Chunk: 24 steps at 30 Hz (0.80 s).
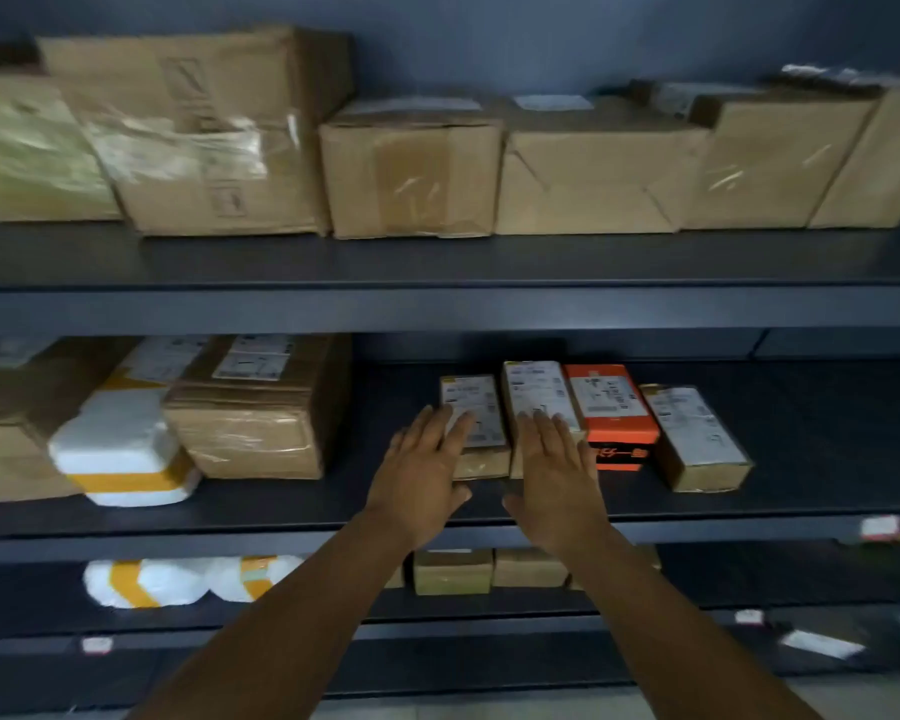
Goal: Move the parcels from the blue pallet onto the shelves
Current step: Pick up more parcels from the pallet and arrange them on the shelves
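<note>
Dark grey metal shelves (437, 309) stand against a blue-grey wall, each level loaded with parcels. On the middle shelf sit four small parcels in a row, long axes running front to back: a small brown cardboard box with a white label (475, 426), a taller narrow brown box (539, 402) touching its right side, an orange and black carton (611, 413) with orange characters on its dark front face, and a brown taped box (697, 439) angled slightly, its far end leaning left. All carry white printed shipping labels on top; the print is too blurred to read.

Both hands reach in with fingers straight and spread, gripping nothing. The left hand (422, 472) lies with its fingertips on the small brown box; the right hand (554, 475) rests its fingertips on the taller narrow one.

Left of them sit a crumpled brown paper-wrapped parcel (255, 407) and a white foam package banded with yellow tape (120, 449). Large, glossy-taped cardboard cartons (411, 168) line the top shelf
</note>
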Each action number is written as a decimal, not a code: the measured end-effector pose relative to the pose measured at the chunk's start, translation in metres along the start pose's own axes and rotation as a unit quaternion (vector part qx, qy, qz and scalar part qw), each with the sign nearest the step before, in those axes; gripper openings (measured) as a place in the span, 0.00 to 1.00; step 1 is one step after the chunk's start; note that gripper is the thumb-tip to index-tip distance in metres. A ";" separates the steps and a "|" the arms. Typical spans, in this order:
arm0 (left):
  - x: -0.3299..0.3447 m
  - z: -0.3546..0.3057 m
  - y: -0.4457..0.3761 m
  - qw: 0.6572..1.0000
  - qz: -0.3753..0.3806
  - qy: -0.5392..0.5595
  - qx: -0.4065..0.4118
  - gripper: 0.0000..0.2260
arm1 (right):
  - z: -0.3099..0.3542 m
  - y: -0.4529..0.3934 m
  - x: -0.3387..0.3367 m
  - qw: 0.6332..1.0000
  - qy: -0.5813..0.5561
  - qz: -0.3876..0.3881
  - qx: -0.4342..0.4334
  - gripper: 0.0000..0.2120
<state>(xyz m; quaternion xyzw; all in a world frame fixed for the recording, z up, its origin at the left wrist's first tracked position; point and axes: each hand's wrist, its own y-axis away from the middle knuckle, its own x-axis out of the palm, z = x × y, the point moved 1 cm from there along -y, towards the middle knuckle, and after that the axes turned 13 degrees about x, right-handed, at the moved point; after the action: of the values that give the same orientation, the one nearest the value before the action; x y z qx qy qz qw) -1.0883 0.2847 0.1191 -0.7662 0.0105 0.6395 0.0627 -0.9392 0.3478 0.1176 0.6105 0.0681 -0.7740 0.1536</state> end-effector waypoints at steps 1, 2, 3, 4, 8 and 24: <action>0.005 -0.013 -0.013 1.000 0.000 0.003 0.005 0.36 | -0.019 -0.006 -0.006 1.000 0.002 -0.002 0.010 0.45; 0.010 -0.026 -0.027 1.000 0.002 0.004 0.011 0.36 | -0.039 -0.011 -0.013 1.000 0.005 -0.007 0.020 0.45; 0.014 -0.038 -0.040 1.000 0.006 0.003 0.017 0.36 | -0.057 -0.017 -0.019 0.999 0.010 -0.013 0.030 0.45; 0.018 -0.050 -0.053 1.000 0.011 0.001 0.022 0.36 | -0.076 -0.022 -0.025 0.999 0.013 -0.019 0.040 0.46; 0.028 -0.088 -0.096 0.999 0.027 -0.017 0.027 0.36 | -0.142 -0.041 -0.037 0.995 0.028 -0.004 0.094 0.48; 0.040 -0.080 -0.123 0.995 0.044 -0.079 -0.038 0.36 | -0.166 -0.099 -0.002 0.995 -0.018 0.048 0.089 0.41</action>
<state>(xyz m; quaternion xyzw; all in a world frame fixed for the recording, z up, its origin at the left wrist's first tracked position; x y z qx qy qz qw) -0.9912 0.4003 0.1041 -0.7141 0.0145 0.6998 0.0058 -0.8174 0.4897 0.0708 0.6100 -0.0333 -0.7798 0.1370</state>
